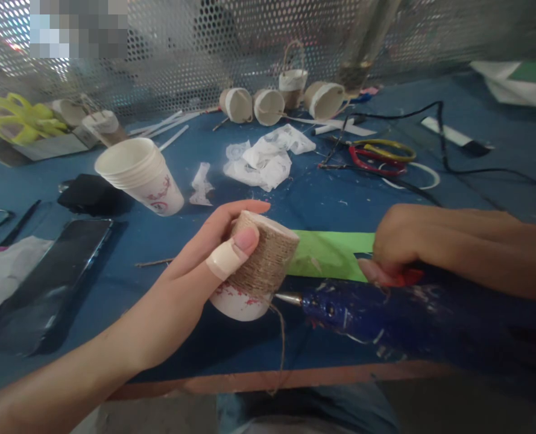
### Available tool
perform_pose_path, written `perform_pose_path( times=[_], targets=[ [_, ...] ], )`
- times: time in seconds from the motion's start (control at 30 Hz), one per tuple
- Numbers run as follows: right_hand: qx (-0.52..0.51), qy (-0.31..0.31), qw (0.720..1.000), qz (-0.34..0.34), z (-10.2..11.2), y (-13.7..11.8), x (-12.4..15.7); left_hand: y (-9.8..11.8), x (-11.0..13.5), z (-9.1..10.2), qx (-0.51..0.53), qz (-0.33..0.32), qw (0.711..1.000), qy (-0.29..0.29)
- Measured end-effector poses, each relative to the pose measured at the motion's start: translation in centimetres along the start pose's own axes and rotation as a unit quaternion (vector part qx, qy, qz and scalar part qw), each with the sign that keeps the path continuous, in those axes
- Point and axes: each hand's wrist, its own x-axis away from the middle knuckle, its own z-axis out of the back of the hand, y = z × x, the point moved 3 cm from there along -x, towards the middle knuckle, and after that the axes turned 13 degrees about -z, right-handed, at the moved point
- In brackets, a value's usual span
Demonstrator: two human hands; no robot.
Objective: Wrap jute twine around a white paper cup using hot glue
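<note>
Tilted in my left hand (190,277) is a paper cup (263,259) wound with twine over much of its side. Its white band with red print is bare at the lower end. My left thumb wears a pale bandage. A loose tail of twine (282,343) hangs from the cup toward the table edge. My right hand (430,241) grips a blue hot glue gun (362,313), a finger near its red trigger. The gun's metal nozzle points at the lower edge of the twine, touching or very close. Behind them lies a green strip (326,253).
Stacked paper cups (141,175) and a phone (46,289) are on the left. Crumpled white paper (268,157) lies mid-table. Scissors (380,157) and a black cable (444,138) lie to the right. Several twine-wrapped cups (324,101) line the perforated metal screen (168,60).
</note>
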Motion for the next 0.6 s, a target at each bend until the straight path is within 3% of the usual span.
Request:
perform_pose_path(
  times=[0.17,0.6],
  targets=[
    [0.01,-0.042,0.999,-0.004,0.21,0.2,0.0,-0.26,-0.11,0.1,0.001,-0.011,1.0,-0.004],
    [0.025,-0.064,0.998,-0.002,0.69,-0.01,-0.11,-0.6,-0.25,0.32,-0.013,-0.034,0.999,-0.016]
  ],
)
